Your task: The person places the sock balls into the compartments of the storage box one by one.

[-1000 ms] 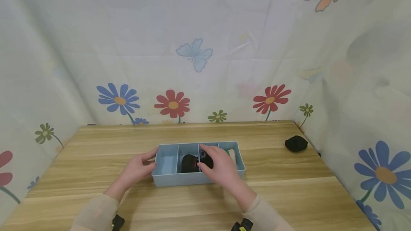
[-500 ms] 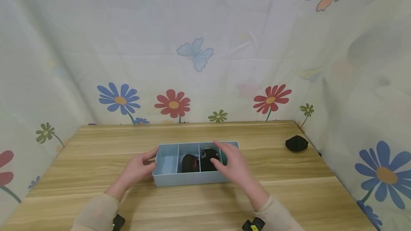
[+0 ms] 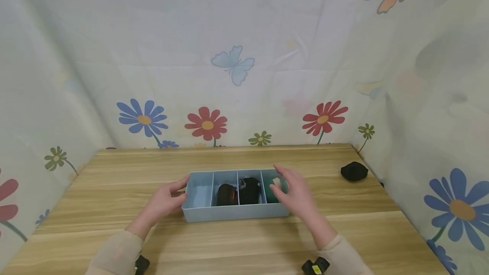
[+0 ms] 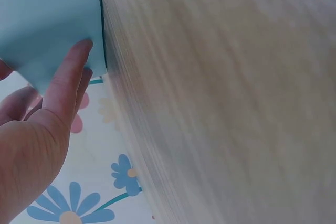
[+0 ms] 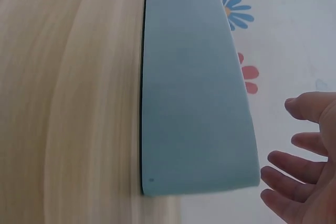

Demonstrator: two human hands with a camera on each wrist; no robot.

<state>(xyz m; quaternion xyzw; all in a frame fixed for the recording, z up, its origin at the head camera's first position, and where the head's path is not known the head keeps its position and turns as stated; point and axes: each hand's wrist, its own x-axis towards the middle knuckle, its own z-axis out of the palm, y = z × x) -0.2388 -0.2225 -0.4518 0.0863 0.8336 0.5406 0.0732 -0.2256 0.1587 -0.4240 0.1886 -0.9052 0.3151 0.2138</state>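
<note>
While your left hand [image 3: 166,200] is resting against the left end of the blue box [image 3: 234,213], your right hand [image 3: 298,192] is hovering over its right end, thumb and fingers spread apart and gripping nothing. The box is sitting on the wooden table [image 3: 133,169], set in from the far edge and well in from both side edges.

Only the head view is showing the insides: a dark bundle with an orange mark [image 3: 226,195] is lying in the second compartment from the left, a black bundle with white marks [image 3: 250,191] is filling much of the third, and a green item [image 3: 270,191] is lying in the rightmost — beneath your right hand — with a beige piece [image 3: 276,182] showing on it.

The left wrist view is revealing your extended fingers touching the box's outer wall, not clenching. The right wrist view is showing the long outer wall, with a tiny dark speck [image 5: 151,180] low near its corner, and your loose fingers standing apart from it.

Near the table's far right corner, a separate black bundle [image 3: 354,171] is lying by the right edge.
</note>
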